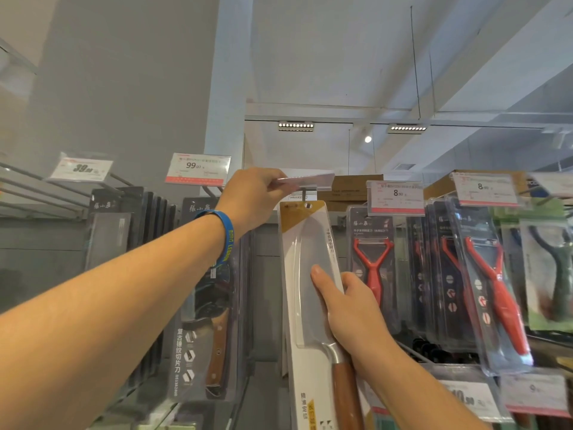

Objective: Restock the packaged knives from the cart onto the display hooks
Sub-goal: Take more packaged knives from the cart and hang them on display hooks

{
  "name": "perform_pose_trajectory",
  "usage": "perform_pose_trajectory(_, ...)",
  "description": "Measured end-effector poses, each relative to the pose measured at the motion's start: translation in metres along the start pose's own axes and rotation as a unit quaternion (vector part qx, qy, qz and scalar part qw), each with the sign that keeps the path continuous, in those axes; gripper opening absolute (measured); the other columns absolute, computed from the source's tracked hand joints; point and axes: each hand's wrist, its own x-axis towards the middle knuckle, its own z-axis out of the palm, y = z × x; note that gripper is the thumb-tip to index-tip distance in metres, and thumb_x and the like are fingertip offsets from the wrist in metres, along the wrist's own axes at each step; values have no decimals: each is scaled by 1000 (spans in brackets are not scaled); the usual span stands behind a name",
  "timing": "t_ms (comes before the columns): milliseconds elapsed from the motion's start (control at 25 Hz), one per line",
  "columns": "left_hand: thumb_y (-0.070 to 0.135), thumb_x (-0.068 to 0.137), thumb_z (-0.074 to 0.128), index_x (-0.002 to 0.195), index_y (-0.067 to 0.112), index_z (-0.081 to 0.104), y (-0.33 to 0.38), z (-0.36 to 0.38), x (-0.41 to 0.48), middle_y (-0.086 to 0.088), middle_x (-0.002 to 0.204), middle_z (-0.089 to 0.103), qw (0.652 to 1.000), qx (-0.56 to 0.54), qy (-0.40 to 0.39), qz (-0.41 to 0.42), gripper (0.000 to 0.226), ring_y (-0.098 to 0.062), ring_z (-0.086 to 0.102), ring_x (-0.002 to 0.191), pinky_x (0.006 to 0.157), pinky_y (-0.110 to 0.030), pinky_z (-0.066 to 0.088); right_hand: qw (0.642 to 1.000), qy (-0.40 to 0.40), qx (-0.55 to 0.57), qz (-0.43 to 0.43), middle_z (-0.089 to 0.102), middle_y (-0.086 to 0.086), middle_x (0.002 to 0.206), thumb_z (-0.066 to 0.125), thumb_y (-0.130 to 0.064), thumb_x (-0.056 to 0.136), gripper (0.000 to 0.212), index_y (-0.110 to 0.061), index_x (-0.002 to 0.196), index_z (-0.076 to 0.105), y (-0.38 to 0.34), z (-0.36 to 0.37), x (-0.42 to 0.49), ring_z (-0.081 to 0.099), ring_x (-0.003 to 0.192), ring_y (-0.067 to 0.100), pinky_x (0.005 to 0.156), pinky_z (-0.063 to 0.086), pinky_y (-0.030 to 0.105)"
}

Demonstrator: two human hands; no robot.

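Observation:
A packaged knife (pixel 305 240) in a white card with a clear blister and a wooden handle stands upright in the middle of the view. My right hand (pixel 347 302) grips it at the blade's right edge, thumb across the front. The hang hole at the card's top sits just below the tip of a display hook (pixel 305 191). My left hand (pixel 254 193), with a blue wristband, pinches the price-tag holder (pixel 310 179) on that hook and holds it tilted up. The cart is out of view.
Dark packaged cleavers (pixel 201 305) hang on the left hooks under price tags of 39 and 99 (pixel 197 169). Red peelers (pixel 372 265) in clear packs hang on the right under tags of 8.90. Cardboard boxes (pixel 356 184) sit on top of the rack.

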Motion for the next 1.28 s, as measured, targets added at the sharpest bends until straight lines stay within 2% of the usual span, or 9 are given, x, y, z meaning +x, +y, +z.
perform_pose_trajectory(240, 45, 97, 55, 95, 27, 66, 4, -2, 0, 12, 66, 53, 1000, 2, 1, 2, 21, -6, 47, 62, 53, -18, 32, 999, -12, -40, -27, 73, 2, 96, 62, -63, 91, 42, -21, 99, 63, -1, 3, -2, 72, 88, 23, 83, 61, 47)
perform_pose_trajectory(280, 45, 97, 55, 95, 28, 66, 3, -2, 0, 12, 65, 53, 1000, 1, 1, 1, 21, -5, 47, 61, 53, -18, 32, 999, -5, -25, -23, 73, 3, 95, 63, -62, 91, 43, -20, 99, 64, 0, 1, -1, 73, 86, 22, 79, 63, 44)
perform_pose_trajectory(360, 44, 97, 55, 97, 28, 66, 1, -2, -1, 13, 65, 53, 1000, 2, -1, -1, 20, -5, 47, 60, 52, -16, 31, 1000, 8, 16, -4, 75, -1, 88, 64, -60, 91, 41, -20, 97, 64, 2, -5, 1, 74, 73, 11, 58, 61, 27)
perform_pose_trajectory(440, 44, 98, 54, 101, 25, 68, 0, -2, -1, 11, 66, 55, 1000, 3, -2, 1, 23, -6, 48, 61, 52, -16, 32, 999, 6, 37, 17, 75, -1, 88, 64, -60, 91, 42, -19, 99, 64, 4, -6, 1, 73, 68, 6, 51, 55, 17)
perform_pose_trajectory(560, 45, 97, 54, 104, 21, 71, 2, -1, 1, 8, 70, 58, 1000, 4, -2, 3, 30, -9, 51, 64, 55, -21, 37, 997, -8, 53, 46, 75, -2, 92, 61, -62, 92, 41, -23, 102, 63, 4, -1, 1, 74, 69, 5, 52, 55, 17)
perform_pose_trajectory(720, 46, 97, 54, 106, 21, 72, 2, -3, 2, 8, 71, 59, 1000, 12, -10, 1, 32, -8, 51, 65, 54, -21, 35, 999, -5, 42, 26, 75, -3, 89, 64, -64, 89, 43, -22, 99, 64, 1, 3, 2, 74, 70, 8, 55, 56, 21)
perform_pose_trajectory(880, 45, 97, 54, 108, 21, 71, 6, -3, 2, 8, 70, 57, 1000, 18, -10, -5, 32, -9, 50, 65, 54, -21, 34, 1000, 5, 12, 17, 74, 0, 93, 61, -66, 90, 46, -21, 99, 63, 0, -3, 3, 74, 79, 14, 71, 65, 34)
perform_pose_trajectory(1080, 45, 98, 53, 103, 19, 71, 6, -4, -2, 6, 66, 55, 1000, 23, -10, -7, 32, -10, 47, 60, 51, -22, 32, 998, 19, 51, 43, 74, 0, 95, 61, -63, 92, 43, -20, 101, 64, 2, -7, 0, 74, 80, 12, 55, 56, 21)
perform_pose_trajectory(1280, 48, 97, 53, 98, 22, 69, 8, -5, 0, 5, 66, 56, 1000, 22, -17, -5, 30, -11, 49, 61, 54, -23, 35, 1000, 13, 22, 18, 72, -3, 95, 60, -65, 91, 41, -24, 100, 61, -3, -2, 3, 72, 80, 11, 54, 55, 20)
